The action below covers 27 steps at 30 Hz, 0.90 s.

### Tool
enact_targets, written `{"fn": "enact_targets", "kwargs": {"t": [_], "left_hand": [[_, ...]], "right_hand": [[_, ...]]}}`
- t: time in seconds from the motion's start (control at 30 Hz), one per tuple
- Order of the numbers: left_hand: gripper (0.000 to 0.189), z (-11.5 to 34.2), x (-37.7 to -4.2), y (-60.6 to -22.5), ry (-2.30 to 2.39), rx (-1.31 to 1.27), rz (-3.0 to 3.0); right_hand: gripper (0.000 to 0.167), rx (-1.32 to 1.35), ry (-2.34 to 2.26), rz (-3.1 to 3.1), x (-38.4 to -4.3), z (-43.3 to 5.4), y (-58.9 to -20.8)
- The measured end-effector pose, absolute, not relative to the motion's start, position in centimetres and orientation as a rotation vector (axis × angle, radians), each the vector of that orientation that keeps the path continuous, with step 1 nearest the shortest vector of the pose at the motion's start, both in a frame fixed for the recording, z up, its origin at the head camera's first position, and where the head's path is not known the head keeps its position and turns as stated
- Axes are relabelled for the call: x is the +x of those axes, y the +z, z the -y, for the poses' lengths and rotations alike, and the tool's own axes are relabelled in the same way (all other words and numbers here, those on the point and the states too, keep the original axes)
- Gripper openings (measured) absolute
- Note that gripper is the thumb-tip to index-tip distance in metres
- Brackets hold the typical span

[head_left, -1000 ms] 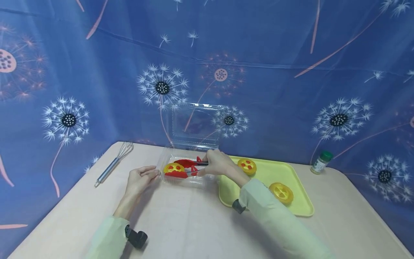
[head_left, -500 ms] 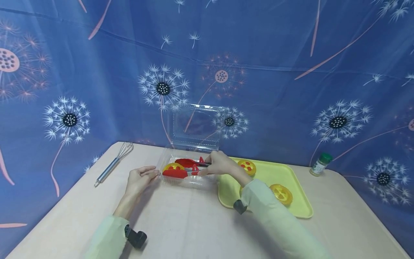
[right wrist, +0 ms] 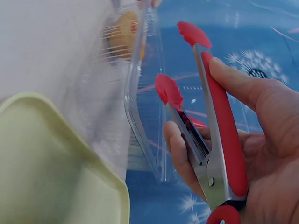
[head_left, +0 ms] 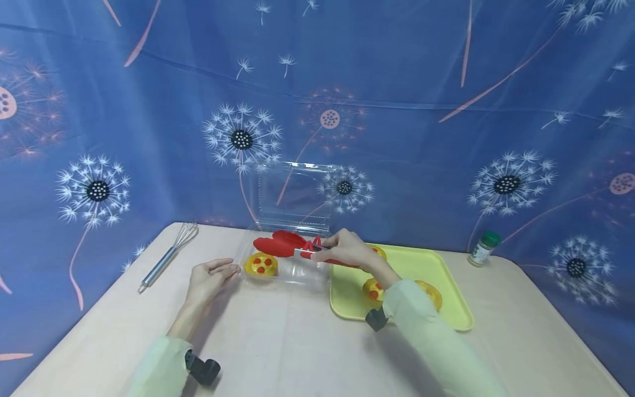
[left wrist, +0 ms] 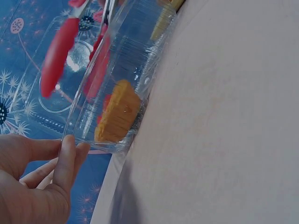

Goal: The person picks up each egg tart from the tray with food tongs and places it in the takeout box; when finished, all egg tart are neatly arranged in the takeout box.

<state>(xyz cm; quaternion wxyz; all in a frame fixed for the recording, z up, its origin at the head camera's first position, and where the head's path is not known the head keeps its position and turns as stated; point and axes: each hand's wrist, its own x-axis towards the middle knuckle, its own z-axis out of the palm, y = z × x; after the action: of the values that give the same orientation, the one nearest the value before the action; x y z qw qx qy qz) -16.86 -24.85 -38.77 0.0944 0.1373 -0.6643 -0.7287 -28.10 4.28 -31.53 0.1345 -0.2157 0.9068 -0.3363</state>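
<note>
My left hand [head_left: 209, 282] pinches the left rim of a clear plastic clamshell box [head_left: 302, 274] between thumb and fingers. The box's lid stands raised behind it. At the left end of the box lies a round yellow tart [head_left: 261, 265] with red spots; the left wrist view shows its orange-brown side [left wrist: 119, 114]. My right hand [head_left: 347, 249] grips red-and-metal tongs [right wrist: 223, 126], thumb on one arm and fingers round the other. Their red tips [head_left: 278, 245] are over the back of the box, spread apart with nothing between them, clear of the tart.
A yellow tray [head_left: 448, 286] to the right of the box bears several yellow tarts [head_left: 372, 289], partly covered by my right arm. A metal whisk [head_left: 171, 256] lies at the far left. A green-capped shaker jar [head_left: 483, 249] stands behind the tray's right side. A patterned blue curtain [head_left: 421, 138] hangs behind.
The tongs' tips were round the tart, low in the box; now they have risen off it toward the back, leaving the tart at the left end. The left hand stays at the rim.
</note>
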Motion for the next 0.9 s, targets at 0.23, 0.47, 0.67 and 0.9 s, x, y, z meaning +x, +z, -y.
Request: {"fn": "enact_targets", "kwargs": {"t": [0.23,0.47,0.67,0.9], "left_hand": [[0.047,24.9,-16.8,-39.0,-2.173,0.431,1.996],[0.049,24.8,-16.8,-38.9,-2.194,0.426,2.003],[0.048,24.7,-16.8,-38.9,-2.194,0.424,2.026],[0.051,25.2,-17.0,-38.7,-2.202,0.427,2.04]], "right_hand": [[0.051,-0.551,-1.137,-2.523,-27.3,-8.3,-31.1],[0.059,-0.45,-1.339,-2.361,-26.7,-13.2,-30.8],[0.061,-0.431,-1.361,-2.406,-25.3,-17.8,-30.4],[0.069,-0.357,-1.171,-2.638,-23.9,-22.6,-30.1]]}}
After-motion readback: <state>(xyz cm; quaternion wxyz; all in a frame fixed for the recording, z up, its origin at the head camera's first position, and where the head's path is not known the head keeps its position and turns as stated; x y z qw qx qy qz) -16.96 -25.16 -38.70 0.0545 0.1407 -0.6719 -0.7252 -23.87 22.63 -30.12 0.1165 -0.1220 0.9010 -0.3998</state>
